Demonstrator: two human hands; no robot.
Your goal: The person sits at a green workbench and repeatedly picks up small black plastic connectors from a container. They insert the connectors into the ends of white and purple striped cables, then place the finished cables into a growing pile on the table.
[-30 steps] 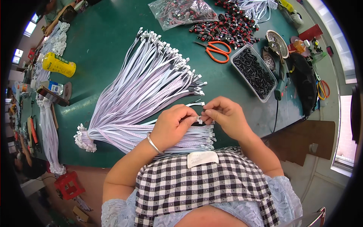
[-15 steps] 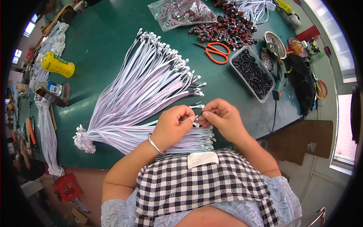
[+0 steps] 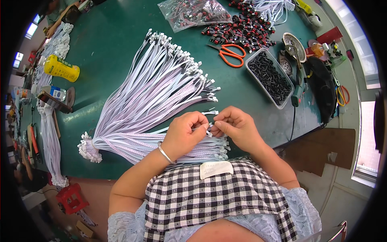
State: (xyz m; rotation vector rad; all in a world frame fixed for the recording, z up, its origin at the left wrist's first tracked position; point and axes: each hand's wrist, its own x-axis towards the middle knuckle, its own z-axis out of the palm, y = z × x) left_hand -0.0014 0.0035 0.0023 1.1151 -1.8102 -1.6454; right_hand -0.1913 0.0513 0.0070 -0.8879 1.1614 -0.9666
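Observation:
A big bundle of flat white ribbon cables (image 3: pixel 133 94) fans out over the green table, tied near its left end, with small white connectors on the loose ends. Over the nearer part of the fan, my left hand (image 3: pixel 186 131) pinches the end of one cable between thumb and fingers. My right hand (image 3: pixel 235 126) meets it from the right, its thumb and forefinger closed at the same cable end. A white connector (image 3: pixel 213 113) shows just above the fingertips. The fingers hide what exactly lies between them.
Beyond my right hand stands a clear tub (image 3: pixel 269 78) of short black tubes. Orange-handled scissors (image 3: pixel 230 55), a heap of black-and-red parts (image 3: pixel 242 34) and a clear plastic bag (image 3: pixel 193 15) lie farther back. A soldering iron (image 3: pixel 297 90) rests at the right; a yellow bottle (image 3: pixel 61 69) is at the left.
My right hand has shifted very slightly left, closer to my left fingertips. Both hands keep their pinch, and the cable bundle lies as before.

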